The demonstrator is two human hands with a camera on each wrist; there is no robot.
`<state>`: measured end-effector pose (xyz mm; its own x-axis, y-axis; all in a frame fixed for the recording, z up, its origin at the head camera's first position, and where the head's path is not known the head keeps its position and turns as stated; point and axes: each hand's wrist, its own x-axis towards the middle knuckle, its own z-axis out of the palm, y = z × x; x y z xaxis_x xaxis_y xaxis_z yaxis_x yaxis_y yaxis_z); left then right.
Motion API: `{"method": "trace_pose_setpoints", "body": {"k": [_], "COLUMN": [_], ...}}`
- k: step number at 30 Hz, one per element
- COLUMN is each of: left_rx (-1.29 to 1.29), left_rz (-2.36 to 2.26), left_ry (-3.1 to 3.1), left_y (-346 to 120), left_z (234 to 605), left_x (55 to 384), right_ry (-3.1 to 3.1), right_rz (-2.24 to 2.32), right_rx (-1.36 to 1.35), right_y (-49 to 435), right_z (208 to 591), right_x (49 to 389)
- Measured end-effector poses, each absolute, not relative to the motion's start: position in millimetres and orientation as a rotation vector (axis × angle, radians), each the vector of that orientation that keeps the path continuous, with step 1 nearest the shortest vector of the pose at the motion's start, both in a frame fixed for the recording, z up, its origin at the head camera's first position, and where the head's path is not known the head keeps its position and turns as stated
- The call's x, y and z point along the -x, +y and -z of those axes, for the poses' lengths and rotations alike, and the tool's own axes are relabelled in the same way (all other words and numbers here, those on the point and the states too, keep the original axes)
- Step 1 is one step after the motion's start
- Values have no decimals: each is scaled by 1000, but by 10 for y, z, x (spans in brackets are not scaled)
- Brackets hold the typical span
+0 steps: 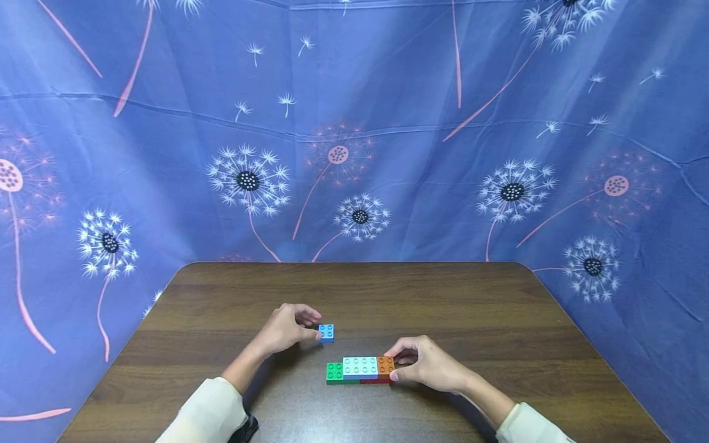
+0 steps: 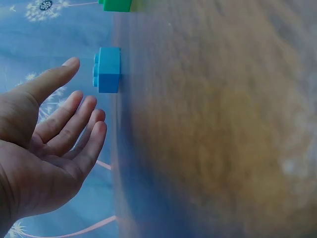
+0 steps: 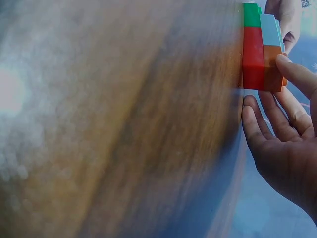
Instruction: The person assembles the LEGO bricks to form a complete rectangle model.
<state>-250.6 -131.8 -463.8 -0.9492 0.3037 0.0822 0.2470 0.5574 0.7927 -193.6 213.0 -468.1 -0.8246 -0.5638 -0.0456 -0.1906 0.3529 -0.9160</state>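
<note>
A low two-layer row of toy building bricks lies on the table. Its lower layer has a green brick (image 1: 335, 371) at the left and a red brick (image 3: 253, 57) at the right. On top sit a pale blue brick (image 1: 360, 366) and an orange brick (image 1: 386, 365) side by side. At the row's right end, my right hand (image 1: 434, 367) pinches the orange brick between thumb and fingers. A separate blue brick (image 1: 326, 333) stands behind the row. Just left of it is my left hand (image 1: 286, 329), fingers loosely spread; the left wrist view shows a gap between hand and brick.
The brown wooden table (image 1: 221, 295) has rounded far corners. Behind it hangs a blue curtain (image 1: 410, 184) printed with dandelions. A dark object (image 1: 244, 429) is partly visible under the left sleeve.
</note>
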Motion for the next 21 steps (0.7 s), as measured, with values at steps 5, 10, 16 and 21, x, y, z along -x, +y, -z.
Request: {"method": "trace_pose_setpoints", "body": {"k": [5, 10, 16, 21], "left_rx": [-465, -464, -486, -524], "left_rz": [-1405, -1423, -1427, -1413], "left_ry": [2658, 2596, 2566, 2572], "left_y": [-1332, -1338, -1340, -1333], "left_z": [4680, 4696, 4722, 4750], "left_x": [2549, 2556, 2575, 2590], "right_ry": [2269, 2281, 2282, 2281], "right_rz": [1462, 1455, 1458, 1451], "right_rx": [654, 656, 683, 685], "right_y": [2131, 2138, 2145, 2152], "right_z": [4680, 4689, 4697, 4698], "right_x": [1937, 1935, 1939, 1938]}}
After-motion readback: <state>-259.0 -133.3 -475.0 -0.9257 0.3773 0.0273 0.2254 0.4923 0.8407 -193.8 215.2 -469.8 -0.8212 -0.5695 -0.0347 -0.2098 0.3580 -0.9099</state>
